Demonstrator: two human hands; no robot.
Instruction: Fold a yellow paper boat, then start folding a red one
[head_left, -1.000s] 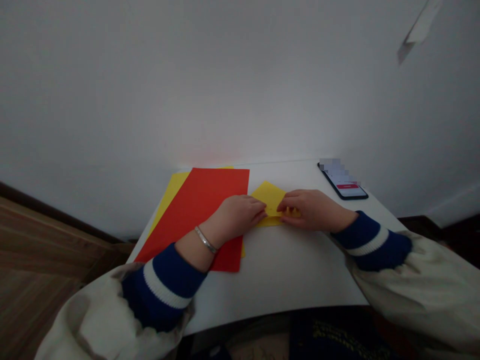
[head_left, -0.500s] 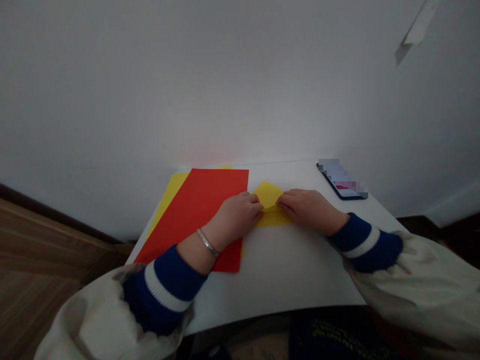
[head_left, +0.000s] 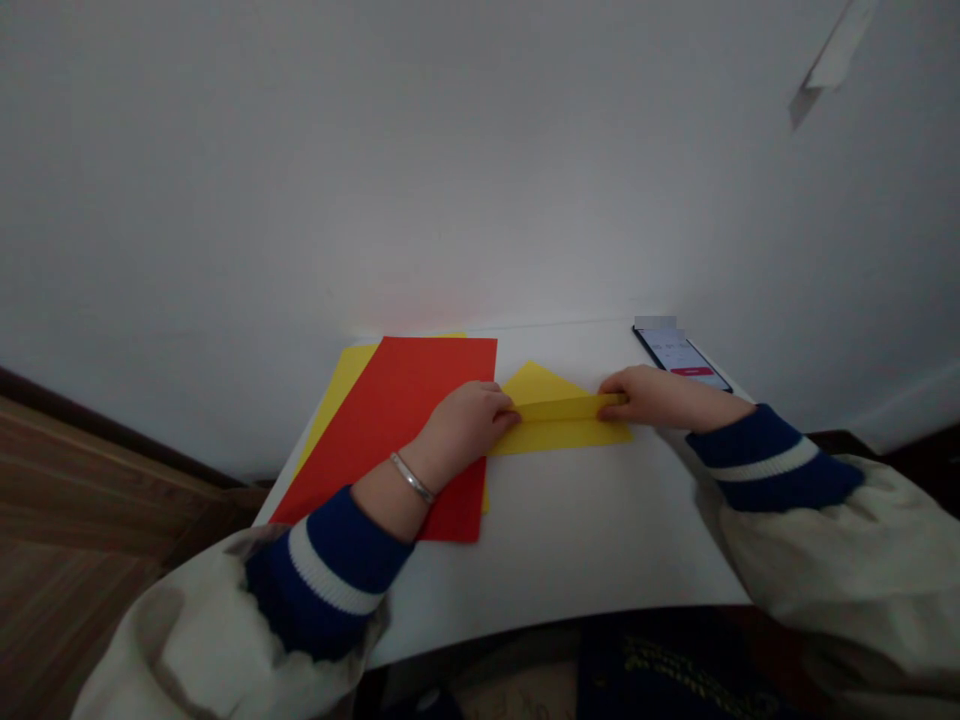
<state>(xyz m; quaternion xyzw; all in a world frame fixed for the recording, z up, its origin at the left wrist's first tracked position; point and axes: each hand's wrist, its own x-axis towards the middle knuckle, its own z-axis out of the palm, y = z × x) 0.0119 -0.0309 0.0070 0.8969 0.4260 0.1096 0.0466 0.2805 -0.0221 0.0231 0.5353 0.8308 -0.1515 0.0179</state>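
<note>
A folded piece of yellow paper lies in front of me, with a pointed top and a raised strip running across its middle. My left hand pinches the left end of that strip, its wrist over the red sheet. At the strip's right end, my right hand grips it between thumb and fingers. Both hands are closed on the paper, and parts of its ends are hidden under the fingers.
A red sheet lies over a yellow sheet at the left of the white table. A phone with its screen lit lies at the back right. The wall rises right behind the table.
My right hand has moved right, from near the paper's middle to the strip's right end, baring more of the strip. My left hand has hardly moved and still pinches the left end.
</note>
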